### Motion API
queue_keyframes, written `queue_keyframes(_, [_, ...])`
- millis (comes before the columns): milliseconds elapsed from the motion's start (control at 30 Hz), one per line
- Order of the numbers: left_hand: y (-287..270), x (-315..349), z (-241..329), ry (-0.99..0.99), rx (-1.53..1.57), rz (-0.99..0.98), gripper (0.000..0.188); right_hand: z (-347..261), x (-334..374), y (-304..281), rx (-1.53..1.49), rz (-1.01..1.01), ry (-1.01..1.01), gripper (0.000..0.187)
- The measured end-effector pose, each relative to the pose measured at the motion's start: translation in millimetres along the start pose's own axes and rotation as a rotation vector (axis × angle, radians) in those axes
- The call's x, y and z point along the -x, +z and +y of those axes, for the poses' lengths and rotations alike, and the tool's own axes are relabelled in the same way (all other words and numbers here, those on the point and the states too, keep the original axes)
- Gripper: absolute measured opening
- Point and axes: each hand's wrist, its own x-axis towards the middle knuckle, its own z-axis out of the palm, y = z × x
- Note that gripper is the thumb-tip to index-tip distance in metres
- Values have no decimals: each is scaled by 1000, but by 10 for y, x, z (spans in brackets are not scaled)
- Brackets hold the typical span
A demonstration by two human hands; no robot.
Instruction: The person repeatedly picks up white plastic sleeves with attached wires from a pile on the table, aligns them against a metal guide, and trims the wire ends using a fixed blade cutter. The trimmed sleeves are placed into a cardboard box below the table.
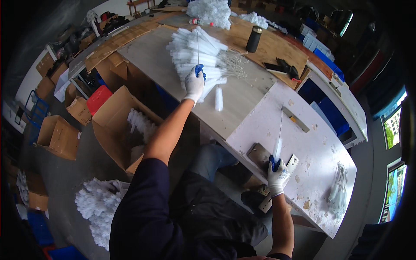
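My left hand (195,83), in a white glove with blue fingertips, is closed on a thin straight wire (198,50) that stands up from the fingers over a fanned pile of white bristle brushes (190,48). A single short white brush (219,99) lies close to that hand. My right hand (276,175), gloved the same way, pinches a white bristle brush (278,146) at its lower end; its thin wire stem points away from me. Beside the right hand are a dark metal block (259,154) and a metal bar with holes (293,163).
A black bottle (254,39) and a black pouch-like item (288,68) stand farther back. Wire-stemmed brushes (339,188) lie at the right table edge. Cardboard boxes (104,121) and a heap of white brushes (97,208) sit low on the left.
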Motion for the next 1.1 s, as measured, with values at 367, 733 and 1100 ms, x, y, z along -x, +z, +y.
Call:
queue_keyframes(367, [200,1200,528,658,-513,-666,20,-26,20,-63,-18,-1,7,24])
queue_keyframes(733, [252,1303,548,720,-530,-529,28,113,57,-8,-198,110,54,15])
queue_keyframes(1100, [222,1312,385,822,-533,-546,32,1435,1979,-1583,-694,666,610,27])
